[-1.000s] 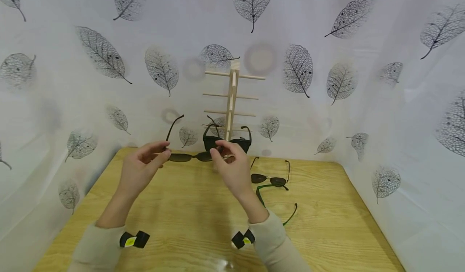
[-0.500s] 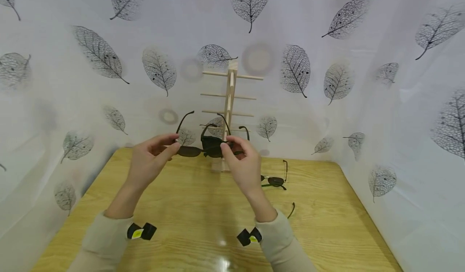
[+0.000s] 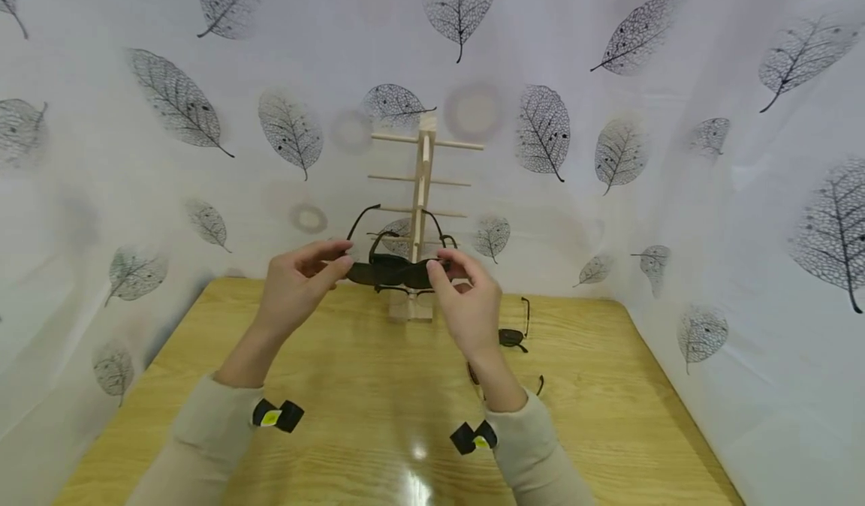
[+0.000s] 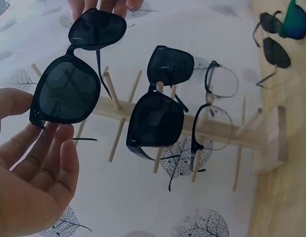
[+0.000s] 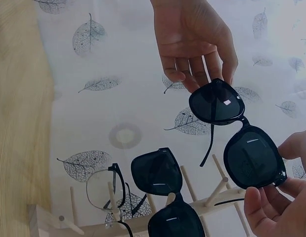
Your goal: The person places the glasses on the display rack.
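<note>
A pair of black sunglasses (image 4: 67, 94) hangs in the air between both hands, temples pointing toward the rack. My left hand (image 3: 304, 281) pinches one end of the frame with thumb and fingers. The opposite end is pinched by my right hand (image 3: 466, 296). Behind the held pair stands a wooden glasses rack (image 3: 423, 157) with horizontal pegs. Lower on that rack sit another pair of black sunglasses (image 4: 156, 118) and, below them, clear-lensed eyeglasses (image 4: 196, 126) with a dark upper rim. In the head view the held sunglasses overlap the pair on the rack.
Dark sunglasses (image 3: 511, 338) lie on the wooden table (image 3: 338, 408) right of the rack. Nearer glasses are mostly hidden by the right forearm; the left wrist view shows green-blue mirrored lenses (image 4: 295, 22). A leaf-print curtain (image 3: 574, 25) surrounds the table.
Both hands have carried the held sunglasses rightward and slightly up, from left of the rack to in front of it. The right forearm now covers more of the glasses on the table.
</note>
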`<action>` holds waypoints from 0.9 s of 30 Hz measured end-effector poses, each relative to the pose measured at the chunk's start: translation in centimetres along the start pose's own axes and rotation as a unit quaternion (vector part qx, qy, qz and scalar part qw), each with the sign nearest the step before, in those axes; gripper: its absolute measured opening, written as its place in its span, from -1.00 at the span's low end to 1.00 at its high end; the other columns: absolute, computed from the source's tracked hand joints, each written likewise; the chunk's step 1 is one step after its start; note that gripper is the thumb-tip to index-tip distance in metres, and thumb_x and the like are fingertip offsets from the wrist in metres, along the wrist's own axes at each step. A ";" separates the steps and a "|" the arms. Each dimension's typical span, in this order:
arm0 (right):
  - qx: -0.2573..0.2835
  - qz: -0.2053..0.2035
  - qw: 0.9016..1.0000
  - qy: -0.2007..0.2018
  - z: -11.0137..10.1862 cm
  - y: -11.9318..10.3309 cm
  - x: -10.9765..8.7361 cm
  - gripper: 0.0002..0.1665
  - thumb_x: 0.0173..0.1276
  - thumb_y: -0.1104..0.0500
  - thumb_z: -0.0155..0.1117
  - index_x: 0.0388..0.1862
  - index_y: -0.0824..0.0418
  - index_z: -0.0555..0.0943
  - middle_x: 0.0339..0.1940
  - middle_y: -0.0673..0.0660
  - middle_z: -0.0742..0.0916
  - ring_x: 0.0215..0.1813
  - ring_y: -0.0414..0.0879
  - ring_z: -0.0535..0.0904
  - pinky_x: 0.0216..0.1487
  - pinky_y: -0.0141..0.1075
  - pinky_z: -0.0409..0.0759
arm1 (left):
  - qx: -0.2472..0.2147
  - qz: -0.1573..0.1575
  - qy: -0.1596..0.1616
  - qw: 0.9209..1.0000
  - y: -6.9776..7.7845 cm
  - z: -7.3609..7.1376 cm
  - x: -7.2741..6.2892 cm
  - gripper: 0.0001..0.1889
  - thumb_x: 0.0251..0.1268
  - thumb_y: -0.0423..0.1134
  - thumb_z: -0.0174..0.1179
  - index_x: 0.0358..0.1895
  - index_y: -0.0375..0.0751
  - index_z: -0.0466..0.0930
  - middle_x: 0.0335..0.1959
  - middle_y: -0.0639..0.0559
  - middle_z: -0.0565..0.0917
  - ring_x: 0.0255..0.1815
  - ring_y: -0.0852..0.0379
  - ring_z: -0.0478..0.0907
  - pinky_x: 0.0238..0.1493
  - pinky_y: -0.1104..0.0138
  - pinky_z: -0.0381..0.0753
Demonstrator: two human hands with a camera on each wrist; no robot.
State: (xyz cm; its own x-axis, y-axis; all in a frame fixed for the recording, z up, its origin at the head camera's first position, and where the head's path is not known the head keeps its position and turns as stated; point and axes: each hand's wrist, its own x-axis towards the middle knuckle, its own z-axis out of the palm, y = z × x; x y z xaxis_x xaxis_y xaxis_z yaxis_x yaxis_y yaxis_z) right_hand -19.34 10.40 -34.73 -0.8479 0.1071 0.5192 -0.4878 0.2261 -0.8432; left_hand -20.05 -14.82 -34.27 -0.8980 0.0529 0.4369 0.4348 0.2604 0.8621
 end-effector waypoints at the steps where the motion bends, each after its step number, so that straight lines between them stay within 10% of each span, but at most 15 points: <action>1: -0.001 -0.002 1.000 0.001 -0.1 -0.1 0.1 -0.68 0.48 0.10 0.43 0.13 0.19 0.76 -0.19 0.19 0.78 -0.28 -0.13 0.66 -0.39 -0.43 0.58 | 0.000 0.000 -0.001 1.000 0.0 0.1 0.2 -0.68 0.52 -0.24 0.30 0.23 -0.25 0.73 -0.05 0.20 0.73 -0.28 0.34 0.70 -0.20 0.44 0.73; 11: -0.019 -0.007 1.000 0.007 -1.0 0.3 1.3 -0.66 0.51 0.12 0.38 0.15 0.25 0.75 -0.13 0.23 0.78 -0.19 -0.20 0.64 -0.33 -0.46 0.59 | -0.002 -0.011 -0.013 1.000 0.1 1.2 1.9 -0.66 0.53 -0.19 0.30 0.25 -0.22 0.72 0.11 -0.26 0.75 -0.27 0.31 0.70 -0.20 0.41 0.74; 27: -0.040 0.027 0.999 0.007 -1.4 1.1 4.0 -0.66 0.51 0.07 0.38 0.14 0.20 0.77 -0.15 0.23 0.78 -0.31 -0.18 0.63 -0.43 -0.43 0.62 | 0.001 -0.042 -0.009 0.999 0.0 2.3 5.0 -0.61 0.52 -0.08 0.30 0.27 -0.16 0.72 0.15 -0.19 0.76 -0.24 0.19 0.72 -0.20 0.32 0.77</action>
State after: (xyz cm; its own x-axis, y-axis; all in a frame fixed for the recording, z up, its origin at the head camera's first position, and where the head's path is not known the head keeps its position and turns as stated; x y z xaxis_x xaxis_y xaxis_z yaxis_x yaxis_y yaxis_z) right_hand -22.98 12.42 -33.33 -0.8693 0.1346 0.4755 -0.4229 0.2954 -0.8567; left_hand -24.64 -12.34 -32.67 -0.9322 0.0477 0.3588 0.3581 0.2657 0.8951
